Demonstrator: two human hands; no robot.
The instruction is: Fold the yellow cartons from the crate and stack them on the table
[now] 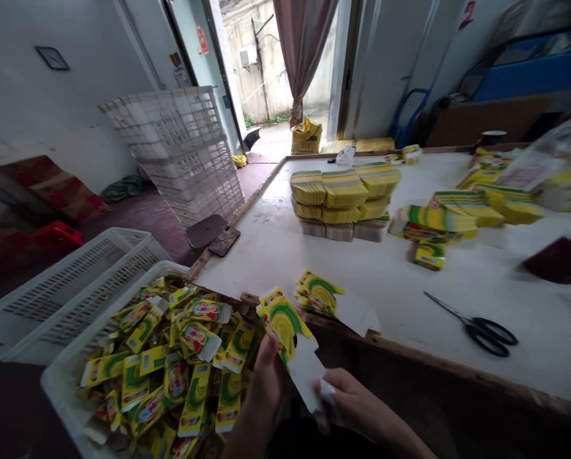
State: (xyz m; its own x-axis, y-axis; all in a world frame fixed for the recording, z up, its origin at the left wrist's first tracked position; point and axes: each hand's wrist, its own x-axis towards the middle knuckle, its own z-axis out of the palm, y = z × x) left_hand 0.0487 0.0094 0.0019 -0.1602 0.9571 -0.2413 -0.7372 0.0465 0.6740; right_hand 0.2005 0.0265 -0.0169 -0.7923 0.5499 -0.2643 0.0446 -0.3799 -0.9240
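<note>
My left hand (269, 366) grips a yellow and green printed carton (285, 322) by its printed end, in front of the table edge. At the carton's white lower end, my right hand (343, 392) has its fingers closed on the flap; that end is slightly blurred. Just beyond, a few flat cartons (320, 293) of the same print lie at the table's near edge. To the left of my left hand, a white plastic crate (65, 382) is heaped with folded yellow cartons (194, 382).
On the white table (261, 255) stand bundled carton stacks (345, 191), with more bundles (443, 220) to the right. Black-handled scissors (481, 328) lie at right, a phone (225, 242) at the left corner. Stacked white crates (180, 146) stand beyond the table's left side.
</note>
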